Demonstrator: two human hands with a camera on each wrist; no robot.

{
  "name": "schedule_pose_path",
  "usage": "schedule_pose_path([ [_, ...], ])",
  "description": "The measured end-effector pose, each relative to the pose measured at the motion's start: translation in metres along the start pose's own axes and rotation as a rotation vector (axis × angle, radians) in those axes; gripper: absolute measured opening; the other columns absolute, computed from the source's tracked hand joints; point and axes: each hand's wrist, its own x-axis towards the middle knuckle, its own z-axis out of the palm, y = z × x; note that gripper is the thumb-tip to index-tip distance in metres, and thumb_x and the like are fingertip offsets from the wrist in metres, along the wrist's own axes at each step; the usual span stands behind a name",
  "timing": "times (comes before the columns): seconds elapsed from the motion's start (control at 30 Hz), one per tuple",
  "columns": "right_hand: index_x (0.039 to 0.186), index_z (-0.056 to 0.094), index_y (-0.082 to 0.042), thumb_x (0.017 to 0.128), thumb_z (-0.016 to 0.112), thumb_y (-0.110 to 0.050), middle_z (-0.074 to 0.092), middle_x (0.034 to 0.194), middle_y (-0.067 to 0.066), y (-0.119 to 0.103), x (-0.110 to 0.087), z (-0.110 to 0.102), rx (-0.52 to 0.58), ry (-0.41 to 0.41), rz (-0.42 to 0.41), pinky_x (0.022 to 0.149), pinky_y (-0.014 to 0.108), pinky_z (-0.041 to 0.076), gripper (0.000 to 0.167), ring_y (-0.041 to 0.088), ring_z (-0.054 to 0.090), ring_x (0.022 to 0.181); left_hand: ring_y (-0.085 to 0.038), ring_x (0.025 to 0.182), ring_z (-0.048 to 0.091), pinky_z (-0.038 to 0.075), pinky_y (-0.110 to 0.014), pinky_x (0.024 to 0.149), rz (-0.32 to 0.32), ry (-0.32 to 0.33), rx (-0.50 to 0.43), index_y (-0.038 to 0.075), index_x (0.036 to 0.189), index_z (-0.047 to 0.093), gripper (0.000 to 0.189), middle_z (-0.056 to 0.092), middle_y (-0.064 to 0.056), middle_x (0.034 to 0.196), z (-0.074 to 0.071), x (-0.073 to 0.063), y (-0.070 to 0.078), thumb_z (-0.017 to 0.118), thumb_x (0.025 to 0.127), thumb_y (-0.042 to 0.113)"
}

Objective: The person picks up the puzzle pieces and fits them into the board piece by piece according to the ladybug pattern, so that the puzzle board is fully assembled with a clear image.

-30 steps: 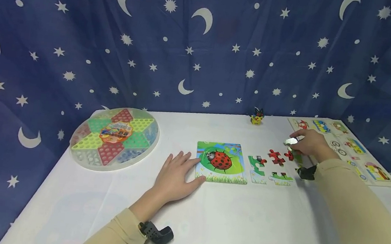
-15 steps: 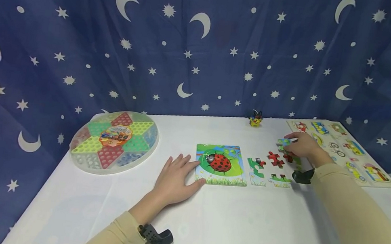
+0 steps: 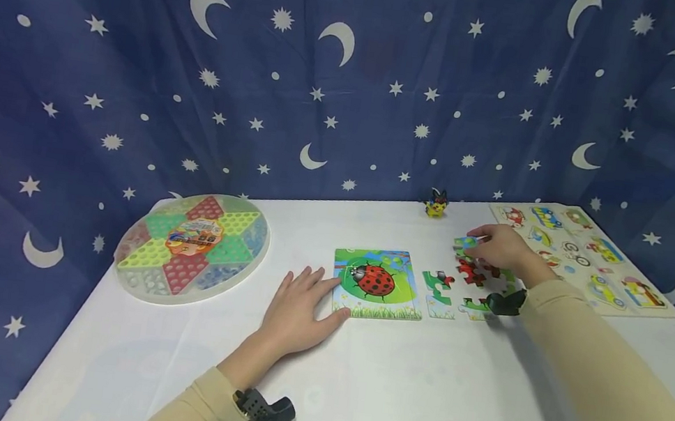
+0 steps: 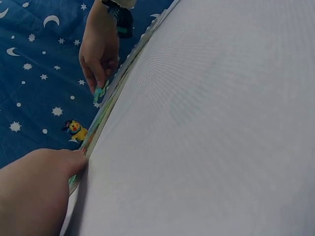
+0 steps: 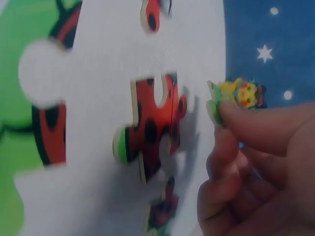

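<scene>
My left hand (image 3: 298, 311) lies with fingers spread on the white table, thumb and fingertips at the left edge of a square ladybug picture board (image 3: 374, 282). Between thumb and fingers, my right hand (image 3: 502, 248) pinches a green and blue jigsaw piece (image 3: 465, 242), held above the table; the right wrist view shows the piece (image 5: 215, 105) edge-on. Below that hand lies a red, black-spotted jigsaw piece (image 5: 152, 123). Left of it are a green piece with red and black (image 3: 438, 286) and a pale grass piece (image 3: 441, 308). My right hand and wrist partly hide other pieces.
A round star-patterned Chinese checkers board (image 3: 193, 249) sits at the left. A small yellow figurine (image 3: 436, 204) stands near the back edge. At the right lies a vehicle picture board (image 3: 584, 258). A dark blue curtain (image 3: 353, 86) with moons and stars hangs behind the table.
My right hand has moved left with the pinched jigsaw piece, from beside the vehicle board to above the red piece. My left hand has stayed at the ladybug board.
</scene>
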Motion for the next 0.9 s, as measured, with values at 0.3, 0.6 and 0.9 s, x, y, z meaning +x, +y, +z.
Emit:
schedule_pose_path([
  [0.3, 0.143, 0.056, -0.001, 0.097, 0.070, -0.022, 0.059, 0.123, 0.023, -0.013, -0.001, 0.013, 0.069, -0.004, -0.029, 0.072, 0.036, 0.050, 0.052, 0.029, 0.060, 0.097, -0.036, 0.150, 0.031, 0.013, -0.055, 0.124, -0.004, -0.012, 0.011, 0.019, 0.149, 0.057, 0.066, 0.045, -0.014, 0.157, -0.001, 0.000, -0.002, 0.056, 0.097, 0.060],
  [0.6, 0.143, 0.056, -0.005, 0.097, 0.072, -0.027, 0.054, 0.131, 0.021, -0.024, -0.002, 0.025, 0.083, -0.043, -0.022, 0.078, 0.037, 0.049, 0.054, 0.029, 0.054, 0.100, -0.035, 0.150, 0.031, 0.013, -0.055, 0.124, 0.001, -0.013, 0.013, 0.020, 0.149, 0.057, 0.068, 0.046, -0.014, 0.156, -0.002, 0.001, 0.000, 0.055, 0.096, 0.063],
  [0.9, 0.141, 0.059, -0.004, 0.095, 0.074, -0.027, 0.056, 0.130, 0.021, -0.036, -0.003, 0.035, 0.061, -0.053, -0.062, 0.073, 0.035, 0.048, 0.053, 0.029, 0.053, 0.099, -0.036, 0.149, 0.033, 0.015, -0.056, 0.123, 0.003, -0.004, 0.019, 0.020, 0.147, 0.059, 0.070, 0.047, -0.015, 0.155, 0.001, 0.001, -0.001, 0.058, 0.094, 0.065],
])
